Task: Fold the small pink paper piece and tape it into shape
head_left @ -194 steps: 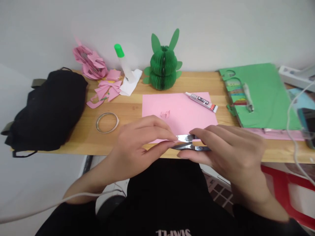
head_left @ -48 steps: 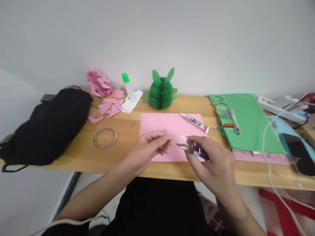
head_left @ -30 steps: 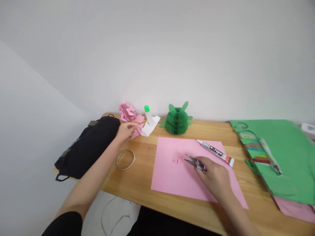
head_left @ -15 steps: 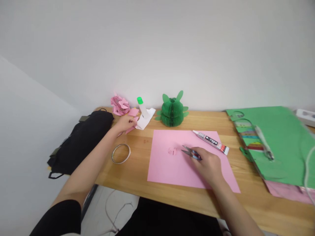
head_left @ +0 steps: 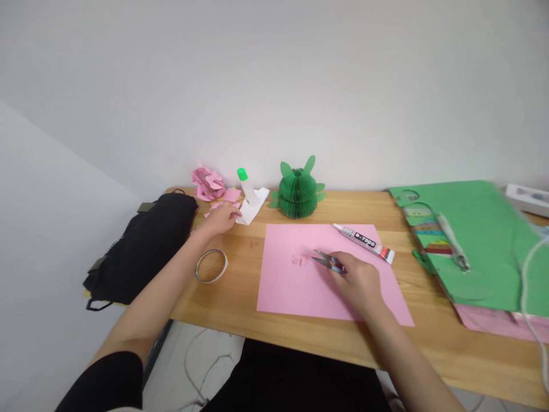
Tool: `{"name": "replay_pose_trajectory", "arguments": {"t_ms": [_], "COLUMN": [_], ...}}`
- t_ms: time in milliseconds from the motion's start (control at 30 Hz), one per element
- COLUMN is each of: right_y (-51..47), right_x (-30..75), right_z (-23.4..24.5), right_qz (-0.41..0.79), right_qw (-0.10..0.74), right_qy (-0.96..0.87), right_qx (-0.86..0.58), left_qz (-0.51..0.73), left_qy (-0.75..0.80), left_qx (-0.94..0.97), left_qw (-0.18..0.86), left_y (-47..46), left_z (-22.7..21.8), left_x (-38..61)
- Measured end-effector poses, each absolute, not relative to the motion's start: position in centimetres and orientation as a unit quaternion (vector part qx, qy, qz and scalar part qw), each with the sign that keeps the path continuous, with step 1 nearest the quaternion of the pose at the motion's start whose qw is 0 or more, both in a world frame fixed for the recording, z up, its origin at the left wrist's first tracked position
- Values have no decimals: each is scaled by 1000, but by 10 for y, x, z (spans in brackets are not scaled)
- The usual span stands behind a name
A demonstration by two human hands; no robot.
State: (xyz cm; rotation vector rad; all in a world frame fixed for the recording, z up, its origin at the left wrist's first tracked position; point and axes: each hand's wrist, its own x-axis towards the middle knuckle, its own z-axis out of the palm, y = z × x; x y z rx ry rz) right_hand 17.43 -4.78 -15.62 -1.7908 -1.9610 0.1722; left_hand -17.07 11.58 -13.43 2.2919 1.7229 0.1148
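My right hand (head_left: 358, 280) is closed around a pair of thread snips (head_left: 329, 261), whose blades stand apart and point left. They hover over a pink paper sheet (head_left: 295, 294), beside a small folded pink paper piece (head_left: 299, 260) lying on it. At the back left, my left hand (head_left: 223, 217) is over pink paper scraps (head_left: 227, 197), its fingers bent but apart, close to a folded white paper (head_left: 254, 210). On that paper stands a glue stick (head_left: 247, 186) with a green cap. A glue tube (head_left: 364, 241) lies across the sheet's upper right corner.
A green honeycomb paper figure (head_left: 297, 194) stands behind the sheet. Left are a tape roll (head_left: 226, 264), a black bag (head_left: 146, 246) and crumpled pink paper (head_left: 208, 183). Right are green card sheets (head_left: 484, 240), a white cable (head_left: 525, 286) and a power strip (head_left: 529, 197).
My left hand has shifted slightly right, and its fingers look looser over the scraps. My right hand keeps the snips in nearly the same place above the sheet. The view has tilted slightly.
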Motion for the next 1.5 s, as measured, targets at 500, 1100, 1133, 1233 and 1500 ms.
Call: {"name": "replay_pose_trajectory", "arguments": {"t_ms": [500, 1100, 1133, 1233, 1500], "right_y": [-48, -49, -48, -48, -60], "right_x": [172, 173, 174, 173, 169], "right_z": [-156, -161, -161, -162, -127], "right_qz": [68, 39, 32, 1, -133], "right_qw": [224, 234, 239, 259, 309], "right_qy": [-719, -726, -729, -738, -769], "right_qx": [-655, -645, -641, -624, -544], "left_qz": [33, 43, 50, 82, 212], "left_qy": [592, 612, 614, 616, 551], "left_qx": [800, 783, 781, 777, 789], "left_qw": [96, 99, 100, 103, 172], "left_y": [111, 104, 103, 100, 49], "left_z": [-139, -141, -139, -132, -84], "left_x": [-179, -172, -171, -168, -124]}}
